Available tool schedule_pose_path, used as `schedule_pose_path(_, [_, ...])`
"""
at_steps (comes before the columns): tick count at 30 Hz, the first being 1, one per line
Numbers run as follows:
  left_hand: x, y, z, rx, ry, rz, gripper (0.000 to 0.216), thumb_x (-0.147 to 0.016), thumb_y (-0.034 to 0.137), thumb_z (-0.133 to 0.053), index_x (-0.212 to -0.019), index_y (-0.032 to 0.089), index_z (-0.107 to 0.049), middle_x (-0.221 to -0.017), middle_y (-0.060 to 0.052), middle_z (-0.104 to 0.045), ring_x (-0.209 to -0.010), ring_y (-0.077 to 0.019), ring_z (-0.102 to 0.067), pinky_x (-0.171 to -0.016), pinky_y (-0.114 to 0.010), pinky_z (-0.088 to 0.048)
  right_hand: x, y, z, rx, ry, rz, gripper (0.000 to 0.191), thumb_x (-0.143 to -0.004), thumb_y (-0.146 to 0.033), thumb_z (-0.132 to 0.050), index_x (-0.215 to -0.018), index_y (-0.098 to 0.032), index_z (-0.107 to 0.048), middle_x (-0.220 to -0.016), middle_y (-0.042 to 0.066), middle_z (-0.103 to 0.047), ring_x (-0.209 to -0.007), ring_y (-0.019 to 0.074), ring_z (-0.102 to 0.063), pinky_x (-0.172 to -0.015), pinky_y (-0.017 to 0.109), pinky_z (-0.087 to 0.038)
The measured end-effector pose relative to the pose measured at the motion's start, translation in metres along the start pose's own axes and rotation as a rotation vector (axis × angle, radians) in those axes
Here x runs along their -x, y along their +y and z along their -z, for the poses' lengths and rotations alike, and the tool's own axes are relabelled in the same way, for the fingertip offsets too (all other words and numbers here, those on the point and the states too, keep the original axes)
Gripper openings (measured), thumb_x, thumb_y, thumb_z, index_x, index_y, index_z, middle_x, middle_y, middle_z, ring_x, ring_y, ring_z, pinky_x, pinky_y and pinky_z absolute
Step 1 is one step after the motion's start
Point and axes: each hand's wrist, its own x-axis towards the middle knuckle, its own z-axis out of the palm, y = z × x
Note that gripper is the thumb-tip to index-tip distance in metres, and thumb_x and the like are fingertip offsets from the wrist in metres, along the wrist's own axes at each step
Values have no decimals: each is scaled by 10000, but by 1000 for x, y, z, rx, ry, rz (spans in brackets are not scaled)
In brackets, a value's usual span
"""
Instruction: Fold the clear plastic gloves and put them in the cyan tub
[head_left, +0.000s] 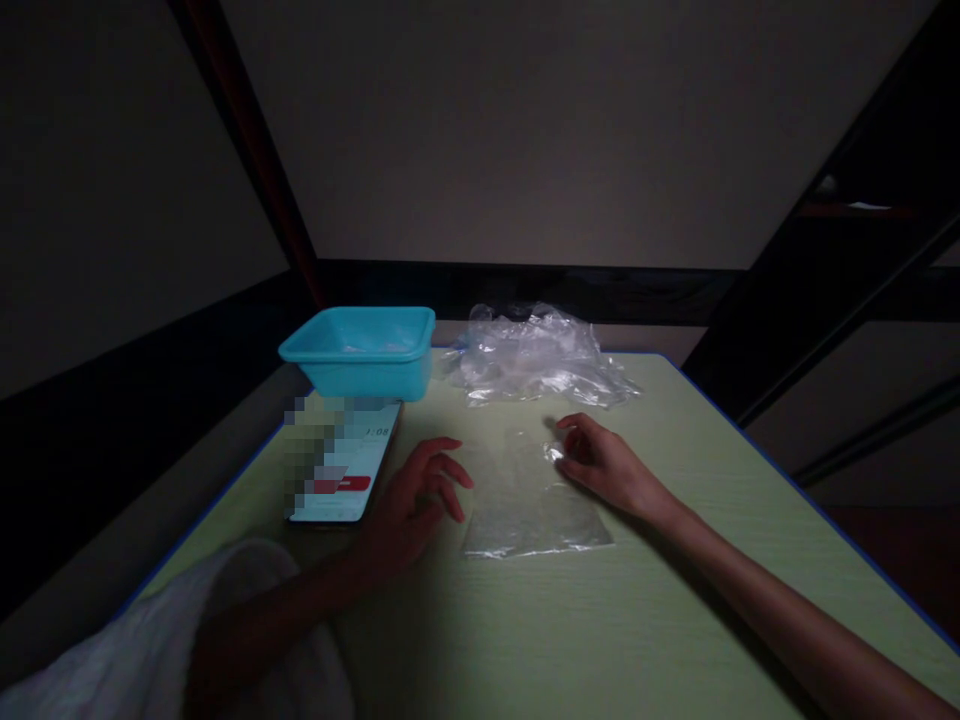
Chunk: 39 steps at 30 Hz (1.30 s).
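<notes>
A flat clear plastic bag [525,505] lies on the pale green table [675,600] between my hands. My right hand [604,465] rests at the bag's upper right corner, its fingertips pinched on the plastic edge. My left hand [416,500] hovers just left of the bag with its fingers loosely spread and curled, holding nothing. A phone [349,460] with a lit screen lies beside my left hand.
A turquoise plastic tub [364,350] stands at the back of the table behind the phone. A crumpled heap of clear plastic bags [532,360] lies at the far edge. A white cloth [150,650] covers my left forearm. Dark bed-frame beams surround the table.
</notes>
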Motion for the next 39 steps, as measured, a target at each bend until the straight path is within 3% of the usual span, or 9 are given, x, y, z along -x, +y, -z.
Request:
schedule_pose_path(4, [2, 2, -3, 82, -58, 72, 490, -601, 45, -375, -1068, 191, -395, -757, 42, -556, -438, -62, -527, -466, -205, -409, 0, 0, -4, -107, 23, -34, 344, -626, -219, -528, -963, -174, -469, -633, -38, -524, -547, 135, -491, -524, 272, -390])
schedule_pose_path(11, [4, 4, -5, 18, -114, 16, 497, -628, 34, -369, -1106, 172, -390, -591, 64, -564, -483, -98, -553, -540, -238, -423, 2, -6, 0, -200, 99, -20, 286, -676, -270, -550, -942, -193, -477, -653, -10, -565, -577, 145, -535, -531, 274, -410])
schedule_pose_path(23, [3, 8, -3, -13, -135, 16, 473, -628, 23, -354, -1076, 167, -396, -683, 37, -584, -499, -95, -577, -539, -241, -427, 4, -6, 6, -117, 143, -20, 272, -697, -297, -543, -938, -179, -498, -644, 5, -601, -563, 155, -552, -556, 295, -428])
schedule_pose_path(28, [4, 7, -4, -29, -124, 17, 476, -635, 14, -368, -1084, 168, -409, -607, 54, -562, -489, -98, -556, -537, -232, -426, 5, -5, 6, -68, 146, -10, 271, -715, -303, -532, -953, -178, -495, -625, 0, -585, -562, 160, -544, -555, 295, -424])
schedule_pose_path(31, [4, 7, -5, -50, -123, 15, 452, -656, 18, -374, -1080, 168, -416, -683, 36, -566, -477, -81, -554, -507, -213, -424, 5, -3, 7, -36, 127, -4, 262, -733, -302, -528, -959, -175, -493, -659, 17, -597, -572, 164, -552, -545, 294, -432])
schedule_pose_path(35, [6, 8, -2, -213, -100, -88, 409, -686, 25, -370, -1061, 172, -439, -798, 3, -575, -489, -69, -556, -494, -204, -438, 7, -6, 9, 77, 209, 103, 196, -752, -259, -509, -929, -174, -518, -823, 76, -634, -672, 190, -590, -624, 338, -480])
schedule_pose_path(37, [9, 10, 0, -379, -109, -213, 380, -693, 28, -380, -1033, 176, -465, -845, -23, -602, -645, -113, -610, -621, -251, -495, 12, -14, 10, 165, 219, 210, 170, -779, -210, -469, -924, -167, -546, -875, 95, -639, -746, 209, -603, -690, 376, -498])
schedule_pose_path(39, [12, 13, 1, -539, -175, -353, 374, -721, 44, -396, -1060, 178, -479, -978, -68, -622, -900, -170, -611, -807, -321, -495, 20, -25, 7, 231, 113, 325, 234, -808, -148, -403, -967, -141, -573, -922, 121, -647, -848, 228, -613, -758, 406, -508])
